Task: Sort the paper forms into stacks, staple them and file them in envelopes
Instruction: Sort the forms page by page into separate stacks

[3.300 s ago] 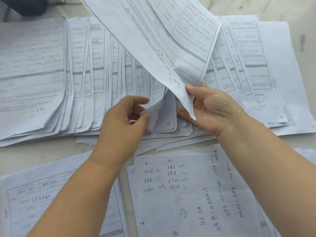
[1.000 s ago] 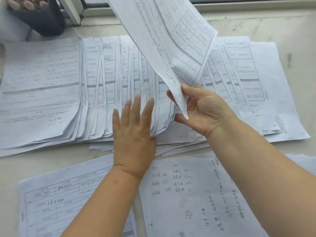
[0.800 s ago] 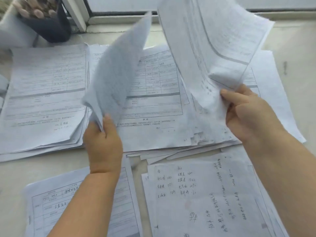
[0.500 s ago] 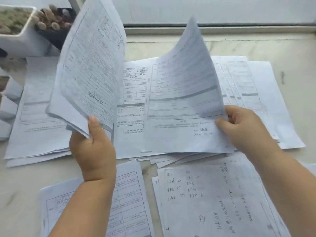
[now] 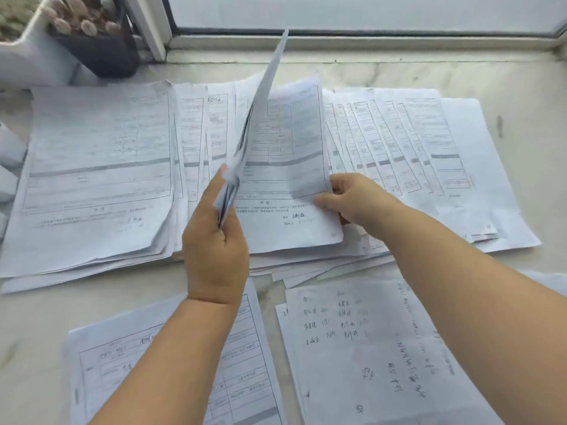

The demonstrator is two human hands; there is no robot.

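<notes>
Pale marble desk [image 5: 506, 84] runs up to a window frame [image 5: 337, 41], with printed forms fanned across it in overlapping rows. Left hand [image 5: 214, 240] has its fingers curled round a thin sheaf of forms [image 5: 260, 96], pinched at the lower edge and standing nearly on end, seen edge-on. Just right of those fingers, the right hand [image 5: 352, 200] pinches the right edge of a top form [image 5: 285, 167] lying on the spread pile; its table lines and a handwritten signature show. Nearer than both hands lie a handwritten sheet [image 5: 362, 348] and another printed form [image 5: 245, 363]. Far left of the fingers, a dark pot [image 5: 101, 56] holds rounded, pale-tipped stems, blurred.
</notes>
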